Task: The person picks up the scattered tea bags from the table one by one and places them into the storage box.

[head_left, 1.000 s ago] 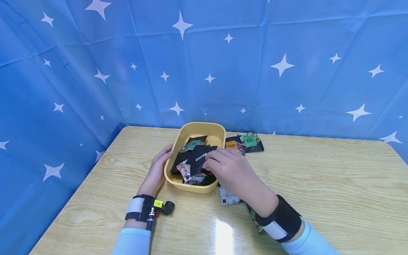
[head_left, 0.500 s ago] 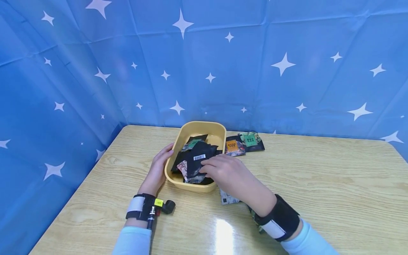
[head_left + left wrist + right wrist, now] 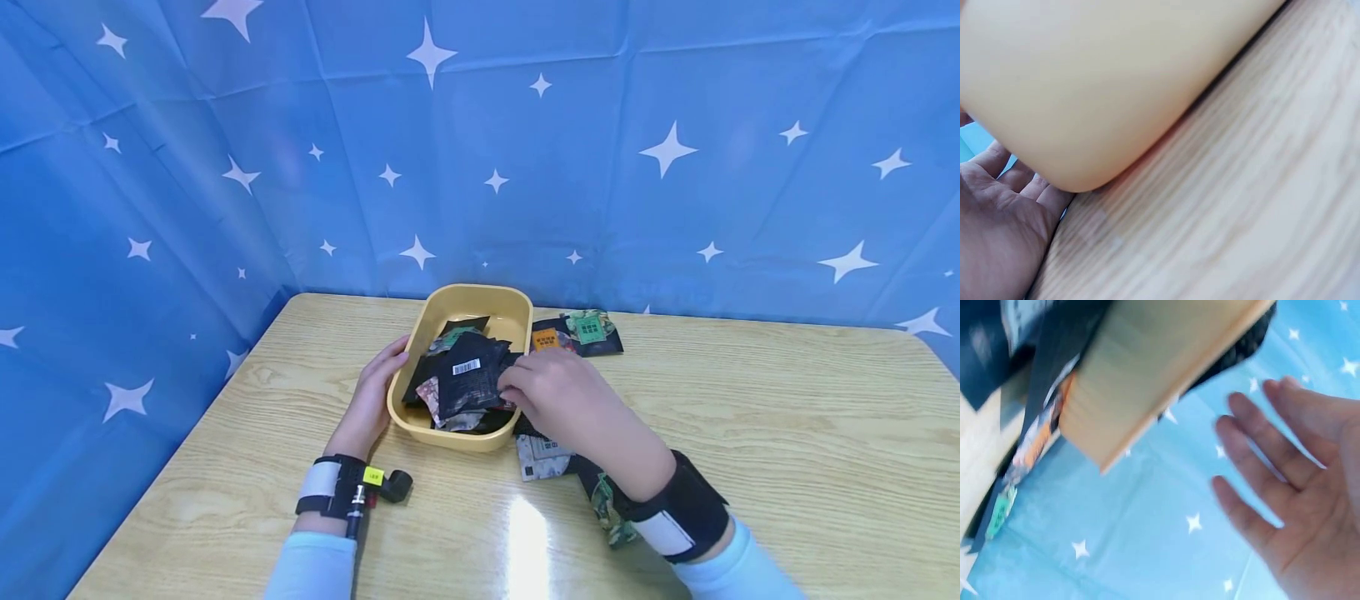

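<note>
A yellow plastic bin point(image 3: 447, 439) on the table holds several small black pouches. On top of them lies a black pouch point(image 3: 471, 385) with a white barcode label facing up. My left hand point(image 3: 367, 398) rests against the bin's left side, fingers and thumb at the rim; the left wrist view shows its relaxed fingers by the bin's outer wall point(image 3: 1104, 87). Over the bin's right rim is my right hand point(image 3: 564, 396). In the right wrist view its fingers are apart and loosely extended with nothing between them, facing the bin point(image 3: 1154, 375).
Behind the right hand lie an orange-labelled pouch point(image 3: 545, 339) and a green-labelled pouch point(image 3: 591, 328). A grey-white pouch point(image 3: 542, 460) and a green-patterned pouch point(image 3: 606, 508) lie nearer, partly under the right forearm. A blue starred curtain point(image 3: 480, 150) borders the wooden table point(image 3: 787, 433).
My right hand has let go of the barcoded black pouch and drawn back rightward to the rim. The pouch now lies flatter on the pile. My left hand stays put.
</note>
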`<state>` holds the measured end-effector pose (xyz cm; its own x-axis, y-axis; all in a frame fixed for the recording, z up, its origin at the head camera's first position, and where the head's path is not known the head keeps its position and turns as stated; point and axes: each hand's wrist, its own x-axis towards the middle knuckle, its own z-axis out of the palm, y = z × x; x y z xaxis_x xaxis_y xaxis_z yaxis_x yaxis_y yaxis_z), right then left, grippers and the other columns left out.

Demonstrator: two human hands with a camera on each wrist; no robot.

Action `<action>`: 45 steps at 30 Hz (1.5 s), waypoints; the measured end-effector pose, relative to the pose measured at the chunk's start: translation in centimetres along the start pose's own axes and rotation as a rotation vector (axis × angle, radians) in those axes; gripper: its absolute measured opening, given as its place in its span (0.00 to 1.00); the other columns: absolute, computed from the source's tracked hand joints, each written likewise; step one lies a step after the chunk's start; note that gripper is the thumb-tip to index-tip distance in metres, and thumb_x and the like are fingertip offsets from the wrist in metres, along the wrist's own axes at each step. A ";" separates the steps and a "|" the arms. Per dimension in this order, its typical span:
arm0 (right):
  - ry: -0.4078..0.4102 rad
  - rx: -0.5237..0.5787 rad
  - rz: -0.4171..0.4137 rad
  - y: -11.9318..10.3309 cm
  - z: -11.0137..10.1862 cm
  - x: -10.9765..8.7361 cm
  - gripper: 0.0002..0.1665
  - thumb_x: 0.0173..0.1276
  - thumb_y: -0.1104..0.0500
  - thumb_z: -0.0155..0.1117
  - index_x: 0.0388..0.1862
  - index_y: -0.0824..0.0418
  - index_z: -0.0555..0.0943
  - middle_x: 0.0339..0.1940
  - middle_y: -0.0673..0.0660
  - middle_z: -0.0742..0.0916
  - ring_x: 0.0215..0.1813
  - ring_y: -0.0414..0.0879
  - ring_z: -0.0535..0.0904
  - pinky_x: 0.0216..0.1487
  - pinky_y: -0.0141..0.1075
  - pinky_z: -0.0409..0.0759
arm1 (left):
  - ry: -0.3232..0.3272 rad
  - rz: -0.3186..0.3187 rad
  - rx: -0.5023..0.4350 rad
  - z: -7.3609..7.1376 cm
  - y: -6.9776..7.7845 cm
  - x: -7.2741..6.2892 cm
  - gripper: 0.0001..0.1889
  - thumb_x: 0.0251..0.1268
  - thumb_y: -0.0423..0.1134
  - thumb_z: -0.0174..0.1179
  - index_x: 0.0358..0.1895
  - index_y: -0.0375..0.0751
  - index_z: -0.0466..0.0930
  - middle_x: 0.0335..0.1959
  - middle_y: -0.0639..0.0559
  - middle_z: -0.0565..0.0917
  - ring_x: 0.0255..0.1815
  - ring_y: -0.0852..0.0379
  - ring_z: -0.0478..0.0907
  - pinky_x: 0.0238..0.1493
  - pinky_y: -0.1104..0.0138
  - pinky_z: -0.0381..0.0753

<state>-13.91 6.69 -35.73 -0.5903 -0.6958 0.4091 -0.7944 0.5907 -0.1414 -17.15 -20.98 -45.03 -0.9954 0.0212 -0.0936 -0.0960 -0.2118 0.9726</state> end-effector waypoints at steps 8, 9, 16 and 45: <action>-0.328 0.073 0.378 2.0 -1.7 -0.8 0.13 0.66 0.57 0.70 0.47 0.61 0.85 0.41 0.54 0.88 0.34 0.44 0.80 0.34 0.38 0.80 | 0.004 -0.015 0.003 0.1 0.1 -0.1 0.28 0.76 0.35 0.41 0.76 0.32 0.56 0.75 0.40 0.59 0.73 0.47 0.59 0.73 0.58 0.60; -0.366 0.076 0.413 2.2 -1.9 -0.9 0.15 0.66 0.56 0.70 0.49 0.61 0.84 0.44 0.56 0.88 0.34 0.45 0.80 0.34 0.39 0.80 | 0.005 -0.015 0.000 0.2 0.1 -0.1 0.28 0.76 0.35 0.41 0.76 0.32 0.56 0.75 0.40 0.59 0.73 0.46 0.59 0.73 0.58 0.60; -0.537 0.107 0.538 3.9 -1.9 -1.3 0.26 0.64 0.54 0.72 0.58 0.64 0.79 0.51 0.59 0.86 0.44 0.51 0.83 0.45 0.47 0.81 | 0.019 -0.010 -0.001 0.3 0.1 -0.1 0.28 0.76 0.35 0.42 0.76 0.32 0.56 0.75 0.41 0.60 0.72 0.48 0.60 0.71 0.62 0.63; -0.647 0.047 0.594 2.8 2.4 -1.3 0.56 0.51 0.40 0.79 0.68 0.71 0.68 0.54 0.65 0.82 0.54 0.57 0.80 0.53 0.50 0.80 | 0.004 -0.003 0.012 0.2 0.2 -0.2 0.28 0.76 0.36 0.41 0.76 0.32 0.56 0.75 0.41 0.60 0.72 0.48 0.59 0.71 0.61 0.62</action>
<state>-15.70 8.26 -38.79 -0.8619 -0.3824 -0.3329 -0.3271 0.9211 -0.2111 -16.97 -20.81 -44.80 -0.9951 0.0180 -0.0977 -0.0993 -0.1999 0.9748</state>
